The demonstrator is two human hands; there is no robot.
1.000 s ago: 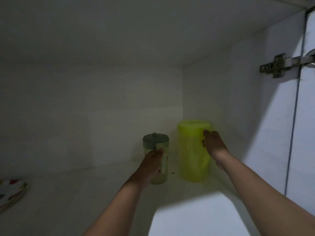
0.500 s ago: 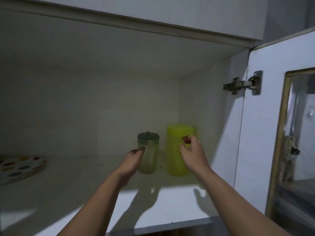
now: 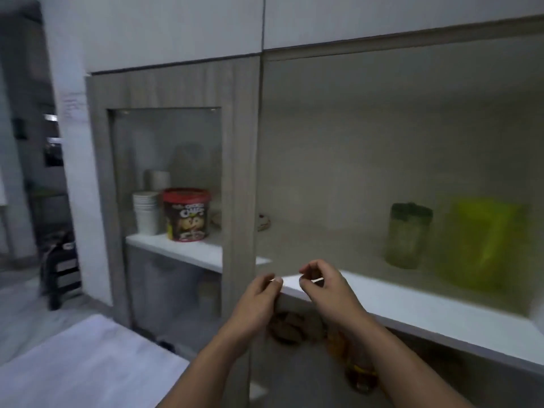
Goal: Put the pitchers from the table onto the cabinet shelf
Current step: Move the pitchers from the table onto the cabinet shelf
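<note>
Two pitchers stand side by side on the white cabinet shelf (image 3: 412, 307), toward its right end. One is a small clear pitcher (image 3: 407, 240) with a dark green lid. To its right is a taller yellow-green pitcher (image 3: 482, 245), blurred. Both hands are out of the cabinet, at the shelf's front edge, well left of the pitchers. My left hand (image 3: 256, 301) is loosely curled and holds nothing, in front of the grey door frame. My right hand (image 3: 329, 290) is also loosely curled and holds nothing.
A closed glass-panelled door (image 3: 167, 172) covers the cabinet's left half, with a red-lidded cookie tub (image 3: 187, 214) and stacked white cups (image 3: 145, 212) behind it. A white table surface (image 3: 88, 363) lies at lower left. Brown items (image 3: 287, 325) sit on the lower shelf.
Both hands let go of the pitchers and drew back out of the cabinet to the shelf's front edge. The view pulled back and swung left.
</note>
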